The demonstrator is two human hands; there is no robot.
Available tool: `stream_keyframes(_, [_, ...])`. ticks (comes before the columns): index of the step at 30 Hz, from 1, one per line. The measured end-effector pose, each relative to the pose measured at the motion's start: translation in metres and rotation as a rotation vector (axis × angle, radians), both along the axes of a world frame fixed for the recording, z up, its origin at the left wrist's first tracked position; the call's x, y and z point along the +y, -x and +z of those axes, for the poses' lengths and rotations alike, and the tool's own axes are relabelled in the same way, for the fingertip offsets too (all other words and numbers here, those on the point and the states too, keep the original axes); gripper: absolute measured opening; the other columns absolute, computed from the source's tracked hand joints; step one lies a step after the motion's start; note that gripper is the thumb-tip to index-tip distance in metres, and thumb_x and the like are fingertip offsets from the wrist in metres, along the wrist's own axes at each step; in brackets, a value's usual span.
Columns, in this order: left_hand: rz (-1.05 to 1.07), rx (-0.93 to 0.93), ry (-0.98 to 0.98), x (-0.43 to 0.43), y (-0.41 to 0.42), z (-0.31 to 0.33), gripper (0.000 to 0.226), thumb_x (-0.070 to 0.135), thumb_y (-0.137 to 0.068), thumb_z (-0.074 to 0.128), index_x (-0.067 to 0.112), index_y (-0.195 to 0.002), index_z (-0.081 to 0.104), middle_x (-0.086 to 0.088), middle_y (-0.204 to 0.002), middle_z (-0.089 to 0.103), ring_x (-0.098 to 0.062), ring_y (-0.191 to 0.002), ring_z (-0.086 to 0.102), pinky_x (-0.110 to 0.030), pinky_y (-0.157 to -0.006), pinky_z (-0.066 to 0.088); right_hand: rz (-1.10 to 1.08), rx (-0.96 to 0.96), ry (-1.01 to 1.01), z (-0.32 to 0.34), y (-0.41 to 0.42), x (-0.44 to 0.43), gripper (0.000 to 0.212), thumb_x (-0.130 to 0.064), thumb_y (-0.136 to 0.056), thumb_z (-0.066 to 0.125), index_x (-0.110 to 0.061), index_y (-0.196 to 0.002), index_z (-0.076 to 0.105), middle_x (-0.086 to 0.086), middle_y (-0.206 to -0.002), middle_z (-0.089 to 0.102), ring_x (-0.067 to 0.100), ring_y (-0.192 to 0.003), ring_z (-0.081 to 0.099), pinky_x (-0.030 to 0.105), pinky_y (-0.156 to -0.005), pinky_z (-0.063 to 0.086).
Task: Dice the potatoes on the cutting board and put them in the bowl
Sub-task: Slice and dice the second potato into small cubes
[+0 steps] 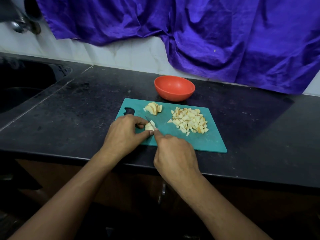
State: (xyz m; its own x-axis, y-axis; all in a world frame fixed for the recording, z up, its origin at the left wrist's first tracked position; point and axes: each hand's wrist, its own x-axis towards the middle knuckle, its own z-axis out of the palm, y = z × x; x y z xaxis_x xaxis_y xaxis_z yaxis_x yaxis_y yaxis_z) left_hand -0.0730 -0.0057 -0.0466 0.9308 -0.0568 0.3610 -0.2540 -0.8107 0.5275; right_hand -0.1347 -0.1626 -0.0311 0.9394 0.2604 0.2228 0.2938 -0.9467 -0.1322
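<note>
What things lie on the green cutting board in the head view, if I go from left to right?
Handle hole → potato piece under the knife → sliced potato stack → pile of diced potato.

A black stone counter (72,108) runs across the scene, its surface speckled and scuffed. At the far left a dark sink (22,87) is set into it, with a metal tap (19,25) above. White wall tiles (110,52) rise behind. A crumpled purple cloth (216,35) hangs over the wall, reaching the counter at the far right.
</note>
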Motion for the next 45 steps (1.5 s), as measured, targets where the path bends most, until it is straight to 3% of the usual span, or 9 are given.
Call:
stream_keyframes(5, [0.004,-0.017,-0.009,0.000,0.000,-0.001,0.031,0.046,-0.083,0.079,0.032,-0.112,0.077,0.022,-0.087,0.060,0.000,-0.086,0.056,-0.026,-0.074,0.045,-0.047,0.014,-0.115,-0.003,0.003,-0.009,0.055,-0.025,-0.103,0.045,-0.031,-0.158,0.037,-0.002,-0.108,0.066,0.018,-0.093,0.062,0.034,-0.074,0.049])
stream_keyframes(9, [0.023,-0.017,-0.022,0.000,-0.001,-0.003,0.040,0.048,-0.084,0.078,0.029,-0.119,0.075,0.015,-0.100,0.067,-0.004,-0.095,0.059,-0.029,-0.083,0.050,-0.138,-0.013,-0.308,-0.007,0.002,-0.019,0.046,-0.028,-0.104,0.047,-0.033,-0.150,0.049,-0.007,-0.107,0.068,0.010,-0.087,0.062,0.033,-0.076,0.057])
stream_keyframes(12, [0.006,-0.017,-0.014,0.001,-0.001,-0.003,0.040,0.050,-0.083,0.079,0.031,-0.117,0.075,0.019,-0.096,0.062,-0.001,-0.091,0.056,-0.028,-0.080,0.047,-0.132,-0.016,-0.441,-0.009,0.001,-0.020,0.045,-0.027,-0.104,0.050,-0.032,-0.148,0.052,-0.008,-0.113,0.070,0.008,-0.082,0.063,0.029,-0.073,0.056])
stream_keyframes(17, [-0.021,0.026,0.029,0.008,0.000,-0.001,0.043,0.048,-0.083,0.079,0.028,-0.121,0.074,0.018,-0.095,0.061,-0.001,-0.089,0.057,-0.025,-0.078,0.045,-0.047,-0.068,-0.370,-0.009,0.002,-0.013,0.047,-0.026,-0.104,0.048,-0.032,-0.150,0.050,-0.009,-0.108,0.069,0.007,-0.091,0.062,0.027,-0.078,0.055])
stream_keyframes(22, [-0.013,0.007,0.014,0.007,0.001,0.001,0.037,0.042,-0.086,0.079,0.027,-0.120,0.074,0.016,-0.096,0.062,-0.002,-0.089,0.057,-0.025,-0.080,0.048,0.006,-0.069,-0.267,-0.009,0.000,-0.002,0.050,-0.024,-0.103,0.045,-0.031,-0.153,0.046,-0.006,-0.097,0.066,0.012,-0.083,0.060,0.030,-0.070,0.050])
stream_keyframes(31, [0.019,-0.029,0.011,0.006,0.001,-0.002,0.033,0.041,-0.085,0.080,0.026,-0.114,0.077,0.019,-0.088,0.057,0.000,-0.083,0.055,-0.019,-0.075,0.043,-0.008,-0.033,-0.144,-0.008,-0.001,0.001,0.056,-0.024,-0.102,0.044,-0.029,-0.158,0.035,-0.002,-0.106,0.065,0.018,-0.089,0.064,0.036,-0.074,0.054])
stream_keyframes(37, [0.015,-0.030,0.001,0.006,0.001,-0.002,0.029,0.042,-0.083,0.081,0.027,-0.108,0.079,0.020,-0.088,0.059,0.000,-0.083,0.057,-0.020,-0.076,0.047,-0.006,-0.021,0.016,-0.003,0.000,0.006,0.060,-0.023,-0.102,0.048,-0.024,-0.160,0.030,0.002,-0.114,0.065,0.022,-0.096,0.065,0.034,-0.071,0.044])
stream_keyframes(42, [0.024,-0.005,0.025,0.007,0.000,-0.002,0.029,0.044,-0.082,0.082,0.028,-0.106,0.079,0.022,-0.085,0.060,0.004,-0.080,0.057,-0.015,-0.070,0.042,-0.099,0.007,-0.274,-0.006,0.000,-0.007,0.047,-0.026,-0.103,0.048,-0.033,-0.150,0.050,-0.003,-0.106,0.069,0.015,-0.087,0.064,0.037,-0.077,0.057])
stream_keyframes(45, [0.031,0.013,0.050,0.006,0.000,-0.002,0.024,0.042,-0.082,0.082,0.029,-0.102,0.079,0.024,-0.080,0.060,0.007,-0.079,0.057,-0.012,-0.066,0.039,-0.157,0.053,-0.384,-0.010,-0.006,-0.014,0.043,-0.027,-0.103,0.050,-0.034,-0.146,0.054,-0.006,-0.111,0.069,0.010,-0.082,0.064,0.033,-0.071,0.059])
